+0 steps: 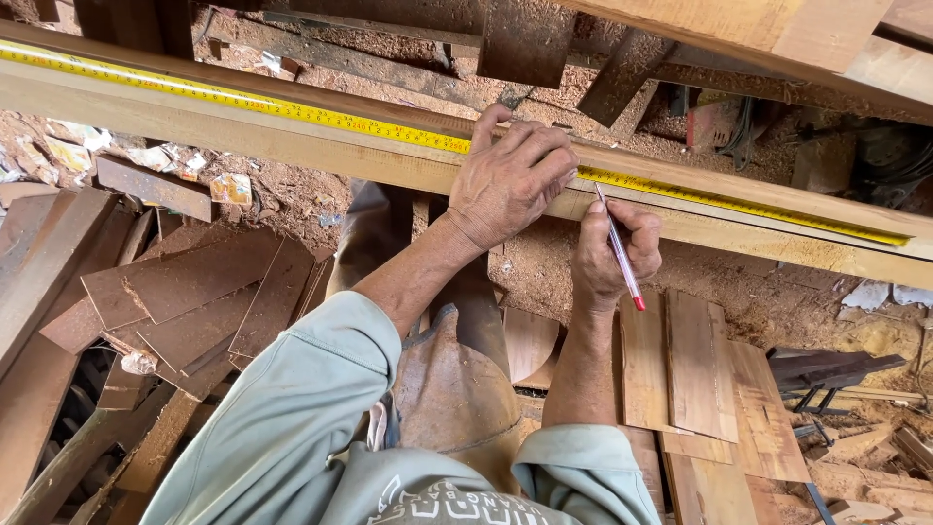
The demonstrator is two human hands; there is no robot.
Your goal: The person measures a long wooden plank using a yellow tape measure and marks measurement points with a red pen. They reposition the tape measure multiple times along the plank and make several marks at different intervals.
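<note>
A long plank [292, 146] runs across the workspace above a floor of sawdust and wood offcuts [185, 301]. A yellow tape measure [243, 100] lies flat along the plank's top face. The left hand [510, 180] presses on it, fingers spread and flat, gripping nothing. Just beside it, the right hand [607, 248] has its fingers closed round a red pen [619, 251], tip at the plank. The plank looks stiff and heavy, best gripped by its edges; the tape looks thin and likely to slide.

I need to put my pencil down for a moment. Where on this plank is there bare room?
The plank is bare left of the left hand, below the yellow tape measure, and again right of the right hand. Around the red pen it is crowded.
</note>
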